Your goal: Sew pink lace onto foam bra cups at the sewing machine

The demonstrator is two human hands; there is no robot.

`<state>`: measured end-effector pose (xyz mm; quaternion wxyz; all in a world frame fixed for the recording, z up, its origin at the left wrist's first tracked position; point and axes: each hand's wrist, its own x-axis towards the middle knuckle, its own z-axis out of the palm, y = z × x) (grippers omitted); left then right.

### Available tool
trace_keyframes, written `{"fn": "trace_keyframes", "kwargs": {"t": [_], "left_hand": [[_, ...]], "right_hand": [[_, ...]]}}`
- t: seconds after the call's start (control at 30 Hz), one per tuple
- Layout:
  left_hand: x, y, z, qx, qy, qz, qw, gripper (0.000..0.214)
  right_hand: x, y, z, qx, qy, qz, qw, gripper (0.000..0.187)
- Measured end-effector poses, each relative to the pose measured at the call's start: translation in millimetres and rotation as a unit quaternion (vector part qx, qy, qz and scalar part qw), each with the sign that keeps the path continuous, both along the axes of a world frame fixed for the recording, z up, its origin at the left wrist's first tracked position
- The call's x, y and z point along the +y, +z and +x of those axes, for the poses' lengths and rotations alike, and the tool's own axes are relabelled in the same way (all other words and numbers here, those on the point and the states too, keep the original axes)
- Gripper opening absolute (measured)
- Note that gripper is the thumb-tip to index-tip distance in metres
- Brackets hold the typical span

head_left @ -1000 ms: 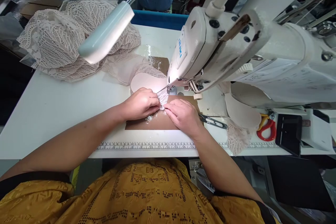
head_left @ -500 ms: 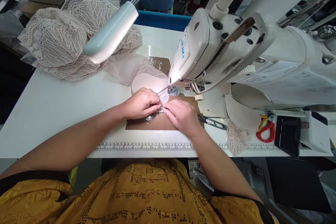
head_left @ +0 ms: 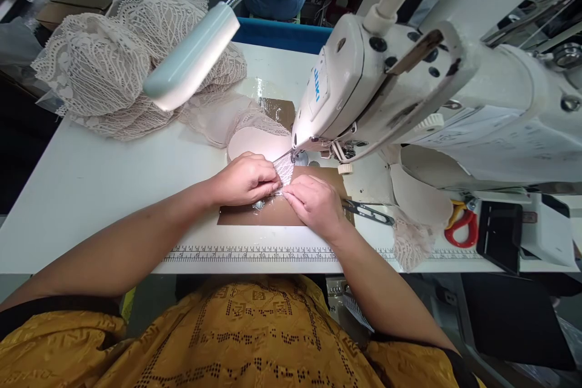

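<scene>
Beneath the head of a white sewing machine [head_left: 341, 79], a pale cup-shaped piece with lace fabric [head_left: 285, 171] runs up to the needle area. My left hand [head_left: 248, 179] is closed, its fingertips pinching the near edge of the lace. My right hand [head_left: 313, 201] pinches the same edge just to the right, the two sets of fingertips nearly touching. The smooth pale cup [head_left: 254, 144] lies flat behind my left hand. Brown card [head_left: 277, 213] covers the table under both hands. My fingers hide part of the lace edge.
A heap of lace [head_left: 104, 66] lies at the back left under a lamp [head_left: 191, 57]. To the right are a black-handled tool [head_left: 370, 212], another pale cup [head_left: 418, 197], red-and-yellow scissors [head_left: 461, 227] and a dark phone-like device [head_left: 499, 233]. A ruler strip [head_left: 254, 254] borders the front edge.
My right hand has shifted very slightly, its fingertips a little lower on the lace edge. My left hand stays nearly still.
</scene>
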<state>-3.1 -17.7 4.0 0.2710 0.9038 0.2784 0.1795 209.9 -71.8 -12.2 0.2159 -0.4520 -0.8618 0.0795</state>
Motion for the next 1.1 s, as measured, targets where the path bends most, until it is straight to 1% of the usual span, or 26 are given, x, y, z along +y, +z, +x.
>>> {"fn": "trace_keyframes", "kwargs": {"t": [0.17, 0.33, 0.47, 0.6, 0.73, 0.83, 0.97, 1.1], "left_hand": [[0.8, 0.2, -2.5, 0.014, -0.008, 0.003, 1.0, 0.022], [1.9, -0.5, -5.6, 0.004, -0.044, 0.024, 0.999, 0.02], [3.3, -3.1, -7.2, -0.004, -0.063, 0.054, 0.996, 0.021], [3.1, -4.0, -8.2, 0.009, -0.07, 0.063, 0.995, 0.021], [3.3, -1.1, -7.5, 0.014, -0.063, 0.088, 0.994, 0.024], [5.9, 1.2, -3.7, 0.018, -0.045, 0.128, 0.991, 0.028], [9.4, 0.8, 4.1, 0.079, -0.025, 0.191, 0.978, 0.033], [10.3, -1.0, 8.1, 0.125, -0.032, 0.198, 0.972, 0.035]], "right_hand": [[-4.0, 4.2, 5.0, -0.012, 0.019, -0.013, 1.0, 0.021], [-4.1, 7.8, 9.4, -0.032, 0.06, -0.018, 0.998, 0.029], [-4.0, 5.9, 10.9, -0.043, 0.069, 0.005, 0.997, 0.033], [-6.0, 4.4, 11.2, -0.051, 0.065, 0.031, 0.996, 0.032], [-7.4, 3.9, 10.0, -0.061, 0.065, 0.048, 0.995, 0.028], [-7.5, 3.7, 9.2, -0.059, 0.063, 0.055, 0.995, 0.026], [-7.5, 4.7, 9.0, -0.054, 0.054, 0.057, 0.995, 0.025], [-7.9, 6.8, 8.9, -0.061, 0.048, 0.046, 0.996, 0.023]]}}
